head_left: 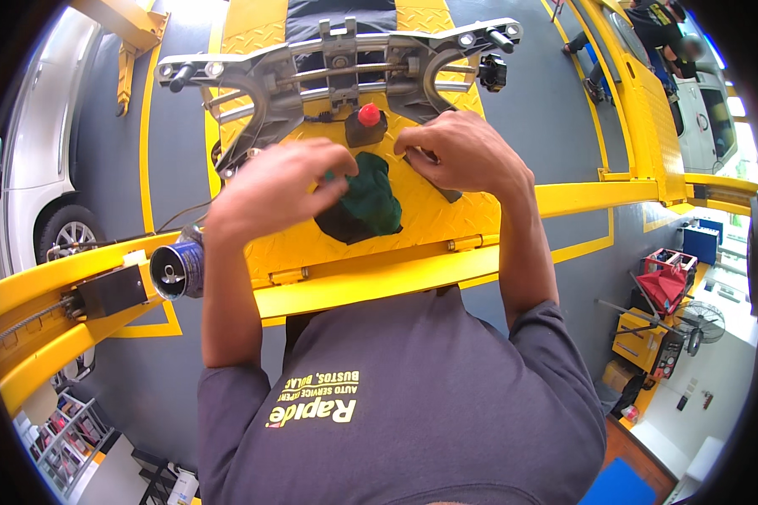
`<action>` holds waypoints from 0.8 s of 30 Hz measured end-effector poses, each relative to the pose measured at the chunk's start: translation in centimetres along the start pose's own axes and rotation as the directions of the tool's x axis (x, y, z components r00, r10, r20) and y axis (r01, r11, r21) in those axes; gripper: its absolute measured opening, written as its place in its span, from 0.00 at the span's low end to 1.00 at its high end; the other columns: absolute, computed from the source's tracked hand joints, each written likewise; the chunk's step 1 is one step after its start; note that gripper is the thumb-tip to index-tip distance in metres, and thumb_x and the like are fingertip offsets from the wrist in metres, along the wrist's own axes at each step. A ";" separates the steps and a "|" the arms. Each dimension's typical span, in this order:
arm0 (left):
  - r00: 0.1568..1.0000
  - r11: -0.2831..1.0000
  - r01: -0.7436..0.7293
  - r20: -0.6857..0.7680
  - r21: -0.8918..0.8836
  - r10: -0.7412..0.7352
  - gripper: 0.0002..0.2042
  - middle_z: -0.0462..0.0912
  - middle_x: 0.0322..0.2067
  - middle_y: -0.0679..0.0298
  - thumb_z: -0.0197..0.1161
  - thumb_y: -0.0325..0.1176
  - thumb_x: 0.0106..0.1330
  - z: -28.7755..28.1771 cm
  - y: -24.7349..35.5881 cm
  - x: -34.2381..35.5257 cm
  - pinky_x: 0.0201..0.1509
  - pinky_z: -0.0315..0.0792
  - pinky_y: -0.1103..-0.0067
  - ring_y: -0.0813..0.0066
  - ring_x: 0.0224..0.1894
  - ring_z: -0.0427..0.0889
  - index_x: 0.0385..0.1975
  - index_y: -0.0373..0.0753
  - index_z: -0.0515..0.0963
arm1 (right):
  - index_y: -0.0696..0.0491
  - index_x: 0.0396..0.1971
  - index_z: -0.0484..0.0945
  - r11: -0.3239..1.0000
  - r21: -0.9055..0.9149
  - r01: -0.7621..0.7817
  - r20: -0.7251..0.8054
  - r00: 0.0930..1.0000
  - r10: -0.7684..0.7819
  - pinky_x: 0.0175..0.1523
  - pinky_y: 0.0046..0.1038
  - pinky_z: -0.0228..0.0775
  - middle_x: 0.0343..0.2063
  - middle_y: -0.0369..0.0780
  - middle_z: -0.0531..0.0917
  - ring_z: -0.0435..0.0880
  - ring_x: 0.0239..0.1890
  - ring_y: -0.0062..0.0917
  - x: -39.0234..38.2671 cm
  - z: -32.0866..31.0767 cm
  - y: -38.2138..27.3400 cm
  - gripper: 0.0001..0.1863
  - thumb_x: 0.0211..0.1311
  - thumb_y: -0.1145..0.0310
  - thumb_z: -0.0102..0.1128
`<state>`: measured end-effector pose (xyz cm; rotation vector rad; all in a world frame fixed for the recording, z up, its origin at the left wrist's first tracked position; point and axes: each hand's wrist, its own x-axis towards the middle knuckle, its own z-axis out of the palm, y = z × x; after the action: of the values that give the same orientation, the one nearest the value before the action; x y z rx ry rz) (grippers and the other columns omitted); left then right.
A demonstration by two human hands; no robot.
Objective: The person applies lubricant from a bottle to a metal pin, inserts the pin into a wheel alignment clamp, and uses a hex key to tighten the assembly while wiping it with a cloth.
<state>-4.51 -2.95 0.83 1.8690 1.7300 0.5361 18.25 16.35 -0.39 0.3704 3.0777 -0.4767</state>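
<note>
My left hand (286, 181), blurred by motion, hovers at the left of a crumpled dark green cloth (370, 198). Its fingers curl with a gap beside the thumb, where a bit of green shows; whether they grip it is unclear. My right hand (467, 151) is closed, fingers bent at the upper end of a dark flat strip (438, 178) that slants down over the yellow treadplate (303, 269). Between the hands, farther off, stands a small dark container with a red cap (369, 116). Beyond it a large cast-metal frame (337, 71) spans the platform.
A blue can-shaped part (177, 268) sits by my left forearm at the yellow rail (25, 278). White cars (38, 126) stand at left and far right. A yellow lift post (661, 126), a co-worker (657, 25) and a fan (699, 324) are on the right.
</note>
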 end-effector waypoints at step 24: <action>0.996 0.969 -0.076 0.061 0.233 0.064 0.13 0.83 0.47 0.58 0.70 0.35 0.72 8.9 0.0 2.1 0.57 0.80 0.62 0.56 0.52 0.86 0.54 0.43 0.82 | 0.54 0.48 0.91 0.995 -0.016 0.094 -0.958 0.282 -0.042 0.26 0.18 0.63 0.27 0.34 0.88 0.76 0.23 0.11 -0.2 0.1 3.7 0.13 0.67 0.82 0.67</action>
<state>1.20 -1.84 -6.20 2.0945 1.7617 0.3142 19.27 19.68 -1.54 0.7879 4.3230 -0.3965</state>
